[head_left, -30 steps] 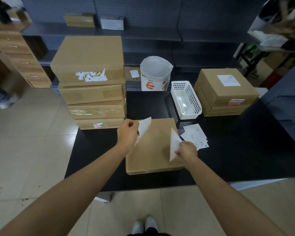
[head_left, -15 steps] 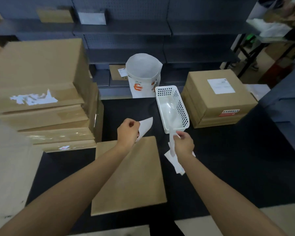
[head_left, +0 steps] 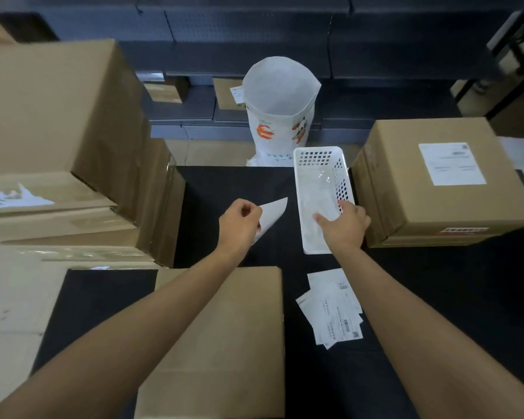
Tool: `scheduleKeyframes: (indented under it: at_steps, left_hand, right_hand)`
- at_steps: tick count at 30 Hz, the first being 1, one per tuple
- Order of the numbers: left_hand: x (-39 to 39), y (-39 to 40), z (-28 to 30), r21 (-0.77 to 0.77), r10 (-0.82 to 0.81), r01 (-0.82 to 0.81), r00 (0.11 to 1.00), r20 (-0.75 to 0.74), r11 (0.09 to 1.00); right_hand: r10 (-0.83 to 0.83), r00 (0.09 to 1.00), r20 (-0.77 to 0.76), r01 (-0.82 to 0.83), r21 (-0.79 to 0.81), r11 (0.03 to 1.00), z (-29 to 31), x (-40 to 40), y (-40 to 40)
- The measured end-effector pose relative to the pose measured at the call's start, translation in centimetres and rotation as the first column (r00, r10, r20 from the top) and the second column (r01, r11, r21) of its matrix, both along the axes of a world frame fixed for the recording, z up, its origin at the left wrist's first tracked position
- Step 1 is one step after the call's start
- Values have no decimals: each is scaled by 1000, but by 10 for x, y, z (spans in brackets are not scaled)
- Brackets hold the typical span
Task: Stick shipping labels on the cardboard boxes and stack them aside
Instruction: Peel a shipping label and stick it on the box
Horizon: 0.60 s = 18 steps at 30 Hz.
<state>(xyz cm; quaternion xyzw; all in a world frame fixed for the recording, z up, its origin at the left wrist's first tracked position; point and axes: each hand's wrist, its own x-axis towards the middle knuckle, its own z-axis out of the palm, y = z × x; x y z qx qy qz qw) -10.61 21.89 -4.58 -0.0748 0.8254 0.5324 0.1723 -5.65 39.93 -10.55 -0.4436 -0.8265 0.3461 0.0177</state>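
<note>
My left hand (head_left: 239,225) pinches a white label (head_left: 271,214); my right hand (head_left: 344,226), fingers loose, reaches into the basket (head_left: 318,152) holding clear backing film, mid-frame.

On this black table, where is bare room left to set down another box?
Bare black table lies right of the loose labels, in front of the labelled box. A smaller patch sits between the left stack and the white basket. The near middle is crowded by the flat box.

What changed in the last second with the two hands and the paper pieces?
The right hand carried its white backing strip from over the flat box forward to the basket; it now reaches into the basket, and the strip is no longer visible in it. The left hand still pinches the label. The label pile stayed put.
</note>
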Motion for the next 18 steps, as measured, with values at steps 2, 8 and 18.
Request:
scheduleKeyframes:
  at_steps: [2, 8, 18]
  left_hand:
    - [-4, 0, -2, -9, 9, -9, 1000, 6, 1000]
    - [-5, 5, 3, -32, -126, 123, 986, -107, 992]
    - [38, -40, 18, -138, -435, 413, 856, -280, 900]
  right_hand:
    - [5, 999, -40, 0, 112, 994, 1, 3, -7]
    - [-462, 886, 37, 317, -776, 546, 39, -20, -60]
    - [-386, 914, -123, 75, -886, 458, 62, 11, -96]
